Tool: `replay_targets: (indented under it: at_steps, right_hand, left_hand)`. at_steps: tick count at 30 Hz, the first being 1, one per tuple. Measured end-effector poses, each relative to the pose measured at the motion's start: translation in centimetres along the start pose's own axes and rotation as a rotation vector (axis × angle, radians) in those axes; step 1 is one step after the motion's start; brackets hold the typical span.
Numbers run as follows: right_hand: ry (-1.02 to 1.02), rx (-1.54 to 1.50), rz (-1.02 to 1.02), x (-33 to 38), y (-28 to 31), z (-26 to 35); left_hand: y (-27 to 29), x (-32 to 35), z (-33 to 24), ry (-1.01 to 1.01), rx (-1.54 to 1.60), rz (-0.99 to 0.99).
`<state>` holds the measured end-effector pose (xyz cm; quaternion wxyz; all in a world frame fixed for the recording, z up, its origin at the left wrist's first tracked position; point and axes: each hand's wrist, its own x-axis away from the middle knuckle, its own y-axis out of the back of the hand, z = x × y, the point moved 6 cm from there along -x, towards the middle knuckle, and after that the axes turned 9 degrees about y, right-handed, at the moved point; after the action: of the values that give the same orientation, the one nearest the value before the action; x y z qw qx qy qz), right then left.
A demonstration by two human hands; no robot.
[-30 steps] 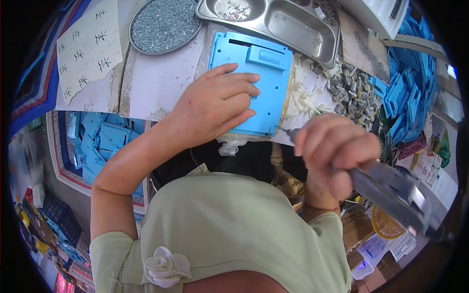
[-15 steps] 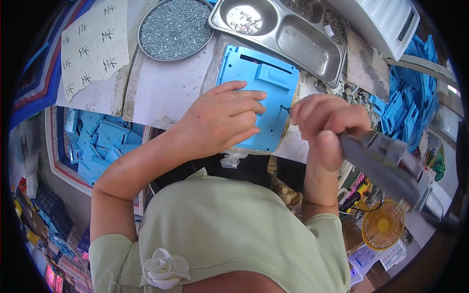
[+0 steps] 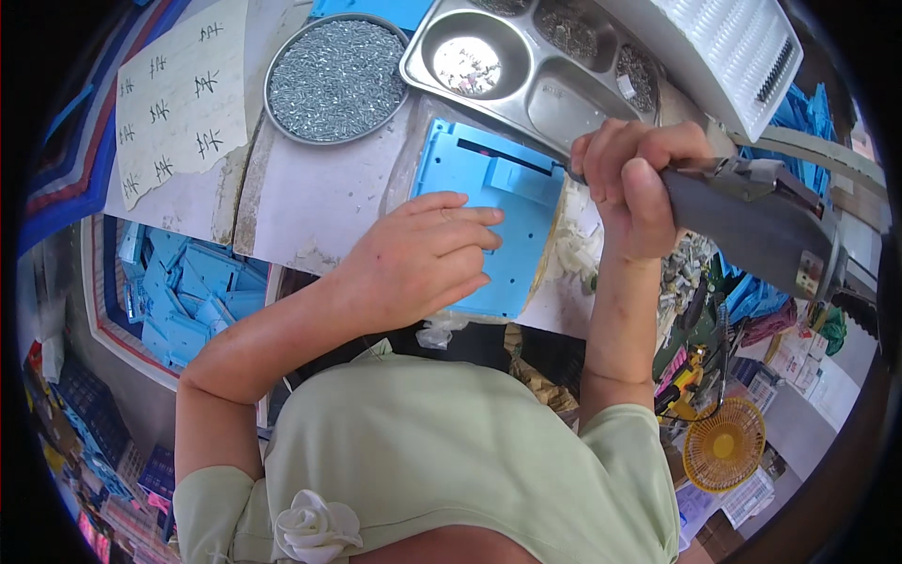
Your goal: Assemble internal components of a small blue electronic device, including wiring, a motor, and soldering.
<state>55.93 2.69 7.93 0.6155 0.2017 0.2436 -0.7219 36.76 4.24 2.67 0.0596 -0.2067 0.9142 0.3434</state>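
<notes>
A light-blue plastic panel with a dark slot and several small holes lies on the table in front of me. My left hand rests on its left side, fingers outstretched and slightly spread, pressing from above. In my right hand is a dark grey electric screwdriver, gripped with the fingers wrapped round its front end. The tool lies nearly level, its bit toward the panel's upper right corner. Whether the tip touches a screw there I cannot tell.
A round tray of small silver screws stands at the back left, beside a compartmented steel tray. A crate of blue panels sits at the left. Small metal parts and a yellow basket are at the right.
My right hand and the screwdriver have moved up and away, from the panel's right-side hole to its upper right corner. My left hand stays on the panel.
</notes>
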Motion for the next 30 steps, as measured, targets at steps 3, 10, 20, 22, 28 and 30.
replay_targets:
  at_steps: [3,10,20,22,28,30]
  right_hand:
    - [-0.005,-0.005,-0.012,0.0,0.5,-0.7]
    - [0.093,-0.104,-0.003,-2.5,-0.8,4.7]
    - [0.032,-0.27,0.127,-0.7,-7.9,5.3]
    - [0.039,-0.246,0.161,-1.0,-8.4,5.4]
    - [0.071,-0.195,0.185,-2.1,-9.3,5.0]
    - [0.064,-0.168,0.189,-2.2,-9.5,4.6]
  left_hand:
    - [-0.1,0.0,0.0,0.006,0.001,-0.01]
    - [0.9,0.6,1.2,0.1,0.19,-0.124]
    - [3.0,1.5,0.0,0.189,0.105,-0.262]
    - [3.3,1.6,0.1,0.177,0.065,-0.277]
    - [4.6,1.7,0.5,0.147,0.047,-0.329]
    - [5.0,1.7,0.8,0.123,-0.006,-0.335]
